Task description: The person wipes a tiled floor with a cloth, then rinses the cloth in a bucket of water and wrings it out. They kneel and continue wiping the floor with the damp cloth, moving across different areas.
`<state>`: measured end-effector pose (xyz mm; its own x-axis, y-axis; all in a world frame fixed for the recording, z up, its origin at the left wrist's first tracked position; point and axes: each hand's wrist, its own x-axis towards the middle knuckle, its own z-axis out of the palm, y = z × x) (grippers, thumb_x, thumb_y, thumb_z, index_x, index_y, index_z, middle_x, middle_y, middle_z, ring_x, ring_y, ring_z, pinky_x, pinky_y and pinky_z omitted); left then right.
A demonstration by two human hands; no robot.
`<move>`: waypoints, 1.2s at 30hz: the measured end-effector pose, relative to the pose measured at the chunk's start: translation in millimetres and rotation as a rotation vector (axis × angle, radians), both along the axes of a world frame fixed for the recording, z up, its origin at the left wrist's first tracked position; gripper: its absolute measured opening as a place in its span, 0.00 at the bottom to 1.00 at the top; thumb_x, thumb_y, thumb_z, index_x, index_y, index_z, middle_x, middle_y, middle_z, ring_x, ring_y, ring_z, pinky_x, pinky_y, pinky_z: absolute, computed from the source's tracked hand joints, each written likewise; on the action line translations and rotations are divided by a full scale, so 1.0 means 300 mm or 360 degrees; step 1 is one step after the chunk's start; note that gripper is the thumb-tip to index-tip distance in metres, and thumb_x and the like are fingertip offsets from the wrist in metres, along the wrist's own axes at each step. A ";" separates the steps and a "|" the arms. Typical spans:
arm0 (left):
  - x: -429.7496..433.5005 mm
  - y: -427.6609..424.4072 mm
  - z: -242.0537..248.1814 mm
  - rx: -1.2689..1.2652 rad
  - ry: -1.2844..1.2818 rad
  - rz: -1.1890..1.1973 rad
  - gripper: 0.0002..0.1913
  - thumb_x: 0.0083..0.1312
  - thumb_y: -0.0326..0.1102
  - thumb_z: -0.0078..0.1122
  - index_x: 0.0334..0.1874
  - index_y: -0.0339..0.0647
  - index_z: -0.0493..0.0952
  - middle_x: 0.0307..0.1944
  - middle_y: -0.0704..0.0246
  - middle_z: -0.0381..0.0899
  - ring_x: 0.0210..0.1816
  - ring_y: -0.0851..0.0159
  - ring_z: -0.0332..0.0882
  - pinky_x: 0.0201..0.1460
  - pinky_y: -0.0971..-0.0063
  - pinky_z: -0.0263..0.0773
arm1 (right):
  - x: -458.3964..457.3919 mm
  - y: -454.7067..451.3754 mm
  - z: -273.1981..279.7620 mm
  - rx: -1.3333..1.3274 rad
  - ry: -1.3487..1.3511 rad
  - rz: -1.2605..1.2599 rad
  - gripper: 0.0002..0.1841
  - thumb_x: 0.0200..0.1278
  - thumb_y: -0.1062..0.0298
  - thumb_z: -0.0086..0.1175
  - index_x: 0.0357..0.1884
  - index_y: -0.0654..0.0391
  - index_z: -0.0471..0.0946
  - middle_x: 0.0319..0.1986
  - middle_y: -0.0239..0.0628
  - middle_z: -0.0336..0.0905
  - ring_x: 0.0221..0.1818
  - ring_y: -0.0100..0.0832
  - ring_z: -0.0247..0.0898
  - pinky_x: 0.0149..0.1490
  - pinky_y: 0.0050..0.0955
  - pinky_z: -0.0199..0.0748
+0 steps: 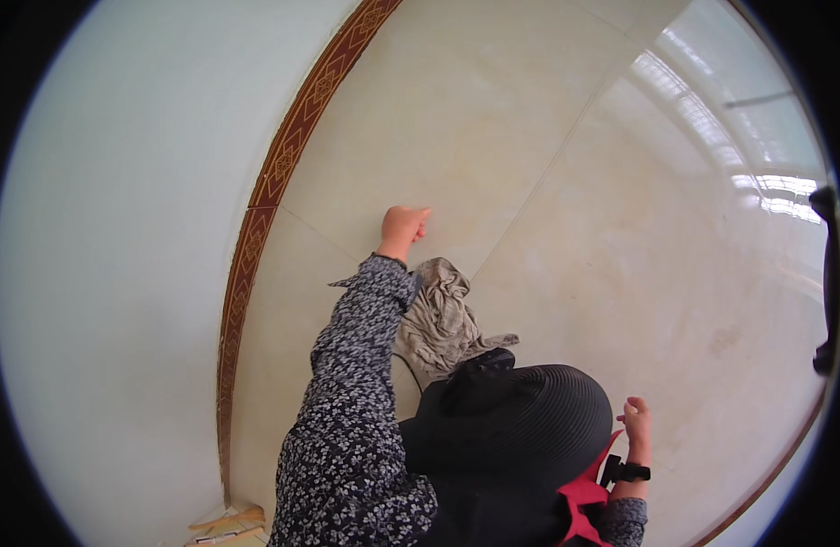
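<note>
My left hand (405,224) is a loose fist over the pale floor tiles (529,260), its thumb pointing right. Nothing shows in it, and I cannot tell whether it touches the floor. Just below the wrist, a crumpled grey-brown cloth (441,328) lies on the tiles, partly behind my patterned sleeve (351,383). At the lower right, my right hand (636,416) has its fingers curled, with nothing visible in them. A black band (626,472) circles that wrist. Between the arms, a black ribbed rounded thing (550,417), perhaps a hat brim, hides what lies beneath.
A pale wall (119,239) rises on the left, with a dark red patterned skirting border (283,161) along its foot. Wooden-handled tools (227,528) lie at the lower left. Red fabric (584,496) hangs near my right arm. A thin black cable (411,372) shows beside the cloth.
</note>
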<state>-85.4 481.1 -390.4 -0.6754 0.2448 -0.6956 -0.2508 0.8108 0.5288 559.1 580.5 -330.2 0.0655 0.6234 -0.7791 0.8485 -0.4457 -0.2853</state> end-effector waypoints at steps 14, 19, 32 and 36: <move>0.168 -0.166 0.056 -0.0137 0.0702 -0.0676 0.14 0.57 0.39 0.58 0.18 0.40 0.72 0.15 0.67 0.74 0.18 0.59 0.71 0.23 0.67 0.66 | -0.025 0.013 0.015 0.0089 0.0097 0.0017 0.14 0.60 0.70 0.50 0.47 0.65 0.73 0.39 0.44 0.78 0.25 0.31 0.79 0.31 0.27 0.72; 0.471 -0.392 0.124 0.0453 0.0781 -0.1821 0.24 0.53 0.39 0.61 0.55 0.51 0.73 0.59 0.56 0.65 0.59 0.49 0.63 0.59 0.54 0.60 | -0.020 0.000 0.026 0.0072 0.0007 0.0045 0.14 0.60 0.70 0.49 0.47 0.66 0.73 0.35 0.43 0.79 0.23 0.32 0.79 0.29 0.26 0.73; 0.147 -0.261 -0.061 -0.0794 0.1020 -0.0506 0.40 0.60 0.55 0.54 0.71 0.46 0.52 0.70 0.50 0.47 0.72 0.46 0.38 0.70 0.45 0.33 | -0.021 -0.034 0.013 0.0037 0.0062 -0.0073 0.14 0.57 0.72 0.51 0.46 0.66 0.74 0.38 0.46 0.80 0.24 0.33 0.79 0.30 0.29 0.74; 0.017 0.097 -0.105 -0.0778 0.1337 -0.0467 0.41 0.61 0.62 0.48 0.71 0.46 0.52 0.70 0.51 0.48 0.71 0.44 0.40 0.68 0.43 0.35 | -0.010 -0.077 0.006 -0.0037 0.0035 -0.0138 0.14 0.57 0.73 0.51 0.45 0.67 0.74 0.37 0.47 0.79 0.25 0.35 0.80 0.31 0.29 0.75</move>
